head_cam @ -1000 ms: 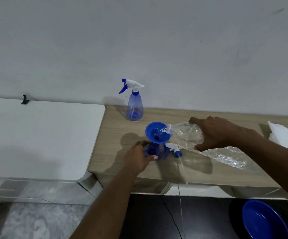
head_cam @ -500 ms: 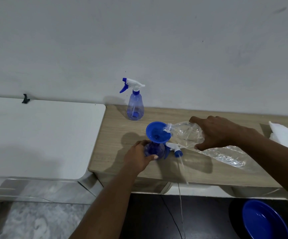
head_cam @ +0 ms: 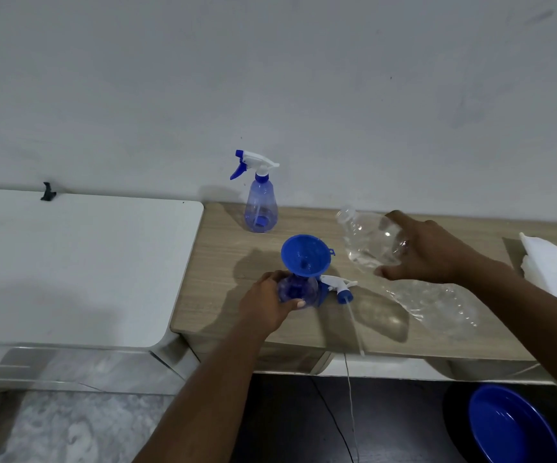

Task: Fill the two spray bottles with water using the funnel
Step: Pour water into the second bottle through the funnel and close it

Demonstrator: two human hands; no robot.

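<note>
The left hand (head_cam: pixel 263 307) grips the open spray bottle (head_cam: pixel 295 290), blue funnel (head_cam: pixel 305 255) seated in its neck. The right hand (head_cam: pixel 429 252) holds a clear water bottle (head_cam: pixel 369 243) (no readable label), mouth tilted up beside the funnel. The capped spray bottle (head_cam: pixel 259 202) stands by the wall.

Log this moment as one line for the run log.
step: pour paused | left hand: steadies open spray bottle, funnel seated in neck | right hand: clear water bottle tilted up, off funnel
</note>
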